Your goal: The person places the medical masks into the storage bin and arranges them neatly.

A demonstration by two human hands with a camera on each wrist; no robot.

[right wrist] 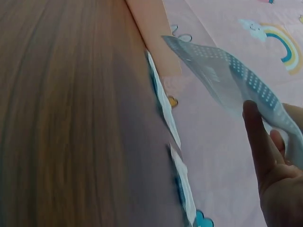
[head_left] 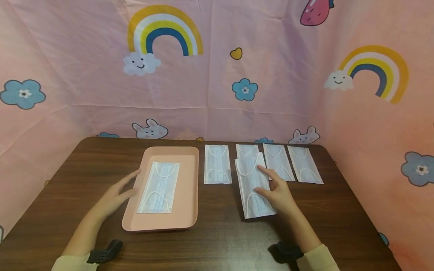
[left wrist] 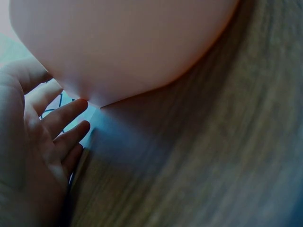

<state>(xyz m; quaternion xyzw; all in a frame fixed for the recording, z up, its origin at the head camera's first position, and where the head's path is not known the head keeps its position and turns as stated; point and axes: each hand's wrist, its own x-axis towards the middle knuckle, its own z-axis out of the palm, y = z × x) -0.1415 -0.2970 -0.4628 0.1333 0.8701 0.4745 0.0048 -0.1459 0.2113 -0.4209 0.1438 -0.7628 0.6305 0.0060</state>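
Observation:
My right hand pinches a pale blue pleated face mask with white ear loops, raised over the table. In the right wrist view this mask bends, with one finger along its near face. My left hand is at the left rim of a pink tray, its fingers fairly straight and the fingertips right at the edge. In the left wrist view the fingers lie beside the tray's pink outer side. Another face mask lies flat, slightly slanted, inside the tray.
Several face masks lie in a row along the back of the brown wooden table: one beside the tray, one partly hidden by the held mask, and others farther right. A pink patterned cloth hangs behind the table.

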